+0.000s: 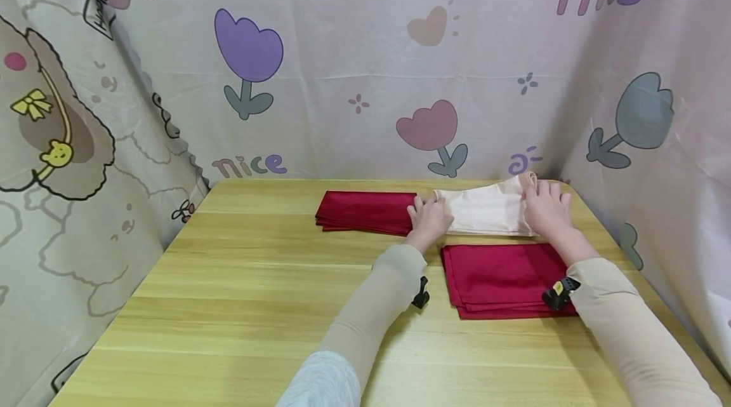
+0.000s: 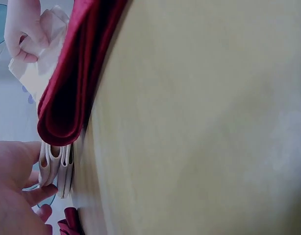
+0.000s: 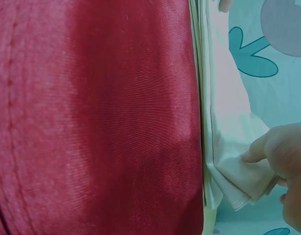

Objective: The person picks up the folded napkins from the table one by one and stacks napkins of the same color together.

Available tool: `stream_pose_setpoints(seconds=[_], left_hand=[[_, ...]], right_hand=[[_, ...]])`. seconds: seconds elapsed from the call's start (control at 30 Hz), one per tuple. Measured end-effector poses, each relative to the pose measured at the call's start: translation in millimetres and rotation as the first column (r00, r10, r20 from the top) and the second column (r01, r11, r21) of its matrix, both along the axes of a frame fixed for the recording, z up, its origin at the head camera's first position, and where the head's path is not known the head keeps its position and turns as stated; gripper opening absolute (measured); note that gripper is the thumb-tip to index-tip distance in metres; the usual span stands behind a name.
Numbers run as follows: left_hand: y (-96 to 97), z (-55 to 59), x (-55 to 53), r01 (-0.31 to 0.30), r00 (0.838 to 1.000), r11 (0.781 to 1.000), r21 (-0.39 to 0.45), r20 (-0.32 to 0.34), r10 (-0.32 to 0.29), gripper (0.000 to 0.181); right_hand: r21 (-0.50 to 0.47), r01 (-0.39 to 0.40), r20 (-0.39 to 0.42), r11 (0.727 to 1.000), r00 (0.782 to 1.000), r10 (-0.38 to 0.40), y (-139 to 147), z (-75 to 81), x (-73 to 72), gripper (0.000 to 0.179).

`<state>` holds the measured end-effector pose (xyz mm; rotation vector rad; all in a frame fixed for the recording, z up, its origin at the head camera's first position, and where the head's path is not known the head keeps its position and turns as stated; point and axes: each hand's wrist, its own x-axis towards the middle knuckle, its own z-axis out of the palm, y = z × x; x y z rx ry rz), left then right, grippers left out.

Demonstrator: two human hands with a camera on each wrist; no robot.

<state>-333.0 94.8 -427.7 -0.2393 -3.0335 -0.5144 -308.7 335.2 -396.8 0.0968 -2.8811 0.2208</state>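
Observation:
A folded cream cloth (image 1: 485, 209) lies near the table's back edge, its right end raised off the table. My right hand (image 1: 548, 209) pinches that raised end, thumb on the near face in the right wrist view. At the other end, my left hand (image 1: 431, 221) holds the cloth's folded edge. The left wrist view shows its stacked layers (image 2: 56, 166) between thumb and fingers. Just in front of the cream cloth lies a folded dark red cloth (image 1: 508, 273), under my right wrist. Another folded red cloth (image 1: 365, 211) sits left of my left hand.
All the cloths rest on a wooden table (image 1: 228, 305). A printed curtain (image 1: 342, 45) hangs behind it, and more curtain flanks both sides. Small black wrist cameras (image 1: 421, 294) are worn under both forearms.

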Motion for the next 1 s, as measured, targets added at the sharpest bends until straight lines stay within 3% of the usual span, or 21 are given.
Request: stream_pose_setpoints(seconds=[0.43,0.7,1.0], left_hand=[[-4.1,-0.5,2.7,0.05,0.995,0.996,-0.069,0.091,-0.044,0.056],[-4.7,-2.2,2.6,0.09,0.991,0.98,-0.176,0.115,-0.07,0.062],[-8.0,-0.7,6.9,0.128,0.985,0.963,-0.237,0.14,-0.096,0.064]], right_hand=[[0.008,-0.019,0.03,1.0,0.999,0.019,-1,-1.8,1.5,0.035],[0.019,-0.035,0.085,0.999,0.996,0.033,5,-12.7,-1.5,0.039],[0.018,-0.057,0.211,0.998,0.976,0.052,14,-22.8,-2.9,0.047]])
